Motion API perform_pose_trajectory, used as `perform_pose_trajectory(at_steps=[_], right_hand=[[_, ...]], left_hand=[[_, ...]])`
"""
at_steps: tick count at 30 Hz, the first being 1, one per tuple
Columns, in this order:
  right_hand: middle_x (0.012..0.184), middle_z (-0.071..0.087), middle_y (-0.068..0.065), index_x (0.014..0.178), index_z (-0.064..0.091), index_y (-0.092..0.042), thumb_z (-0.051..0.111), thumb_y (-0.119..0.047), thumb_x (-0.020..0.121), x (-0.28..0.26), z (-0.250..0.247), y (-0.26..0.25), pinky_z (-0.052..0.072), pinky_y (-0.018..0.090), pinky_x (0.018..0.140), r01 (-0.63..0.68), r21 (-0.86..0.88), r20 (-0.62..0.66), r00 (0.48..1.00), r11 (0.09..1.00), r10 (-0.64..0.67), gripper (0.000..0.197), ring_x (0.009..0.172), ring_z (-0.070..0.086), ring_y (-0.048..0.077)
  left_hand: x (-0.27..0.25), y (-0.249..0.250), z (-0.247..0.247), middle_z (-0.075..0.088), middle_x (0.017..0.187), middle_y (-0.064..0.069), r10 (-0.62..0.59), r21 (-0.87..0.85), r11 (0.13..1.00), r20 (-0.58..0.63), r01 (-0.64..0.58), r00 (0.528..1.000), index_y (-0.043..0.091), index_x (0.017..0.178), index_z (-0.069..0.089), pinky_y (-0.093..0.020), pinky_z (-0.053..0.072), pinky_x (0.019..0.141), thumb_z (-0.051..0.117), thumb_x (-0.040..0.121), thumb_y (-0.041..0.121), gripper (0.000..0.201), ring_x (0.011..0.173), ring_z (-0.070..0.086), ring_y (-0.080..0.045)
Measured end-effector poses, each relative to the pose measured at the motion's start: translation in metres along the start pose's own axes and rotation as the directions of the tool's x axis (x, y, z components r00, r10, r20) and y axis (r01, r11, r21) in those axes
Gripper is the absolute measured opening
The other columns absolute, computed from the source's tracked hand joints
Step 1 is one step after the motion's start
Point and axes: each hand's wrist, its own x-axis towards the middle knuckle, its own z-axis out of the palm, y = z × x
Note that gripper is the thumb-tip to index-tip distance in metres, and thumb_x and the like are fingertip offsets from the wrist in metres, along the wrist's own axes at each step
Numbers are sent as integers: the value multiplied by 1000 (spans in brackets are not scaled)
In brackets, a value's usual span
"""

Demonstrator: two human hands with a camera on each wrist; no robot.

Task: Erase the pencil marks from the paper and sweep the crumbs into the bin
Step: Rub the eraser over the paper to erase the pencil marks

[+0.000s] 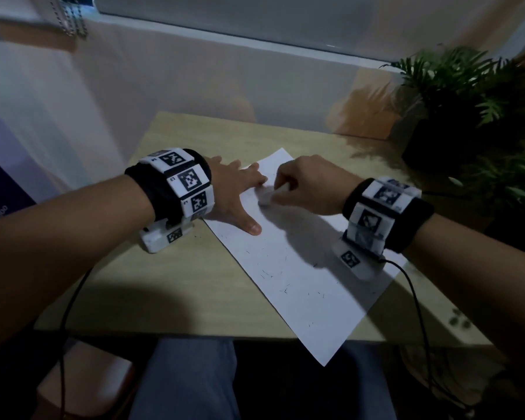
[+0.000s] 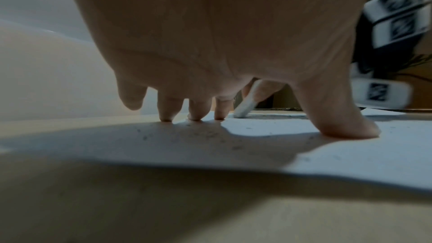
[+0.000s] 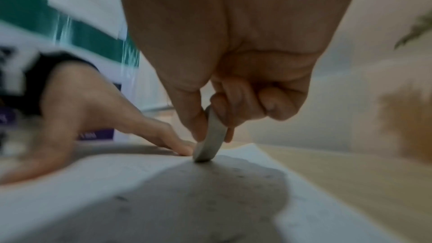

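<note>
A white sheet of paper (image 1: 300, 277) lies askew on the light wooden table (image 1: 176, 286), its near corner hanging over the front edge. Dark eraser crumbs (image 1: 282, 287) are scattered over its middle. My left hand (image 1: 234, 192) lies flat with spread fingers on the paper's left edge, holding it down. My right hand (image 1: 303, 186) pinches a white eraser (image 3: 210, 141) between thumb and fingers and presses its lower end on the paper near the far corner, right beside the left fingertips (image 3: 184, 150). The eraser (image 2: 245, 107) also shows in the left wrist view. No bin is in view.
A potted green plant (image 1: 467, 98) stands at the table's far right corner, beside a brown box (image 1: 367, 113). A wall and window sill run behind the table. Black cables (image 1: 415, 301) trail from both wrists over the front edge. My legs are below the table.
</note>
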Motion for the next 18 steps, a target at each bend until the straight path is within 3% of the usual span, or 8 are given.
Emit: perform_pose_trajectory(at_steps=[2,5,8,10,12,15,18], right_hand=[[80,63,-6,83,66,-23,61,-60,79,8,-8,11,40,30,64,-45,10,12,999,999,45,37,73,56,14],[87,67,4,81,65,-20,65,-56,83,20,-9,24,44,32,66,-182,-72,-94,980,981,175,36,79,59,25],[81,62,5,80,60,-14,61,-55,87,16,4,5,42,33,62,-103,-124,-86,992,987,93,41,76,58,27],[79,63,3,81,64,-15,63,-54,86,12,3,-4,43,34,63,-35,-51,-22,999,998,34,40,76,58,24],[84,68,6,85,71,-11,65,-54,84,17,-5,3,48,36,67,-68,-41,-5,998,997,68,43,80,62,25],[78,66,8,75,67,-10,67,-52,86,24,-12,19,41,31,56,-206,-116,-77,977,972,198,44,77,63,29],[78,62,4,80,63,-11,61,-55,88,17,-2,11,44,33,59,-124,-114,-57,991,986,118,45,72,58,25]], left_hand=[[0,0,-2,-14,169,12,2,-13,1000,24,-2,1000,42,159,-3,-51,-3,125,36,37,110,145,157,-6,-22],[-2,0,-1,-16,168,14,1,-10,1000,20,-1,1000,41,159,-5,-49,-5,126,34,36,110,146,157,-8,-21],[0,0,1,-12,169,12,1,-11,1000,-3,-1,1000,44,157,-4,-52,-1,126,33,36,111,144,157,-5,-23],[1,0,2,-11,169,14,-11,-12,1000,-6,11,1000,46,156,-3,-54,3,125,29,28,113,148,157,-5,-24],[1,0,1,-12,168,15,-15,-14,1000,1,15,1000,49,155,-4,-55,3,125,27,25,114,149,157,-6,-23],[-2,1,-1,-15,168,15,-15,-9,1000,6,15,1000,44,158,-4,-52,0,126,36,38,111,143,157,-7,-22],[-2,1,0,-12,168,14,-19,-16,1000,-8,19,1000,45,158,-3,-54,1,126,38,40,109,140,157,-5,-24]])
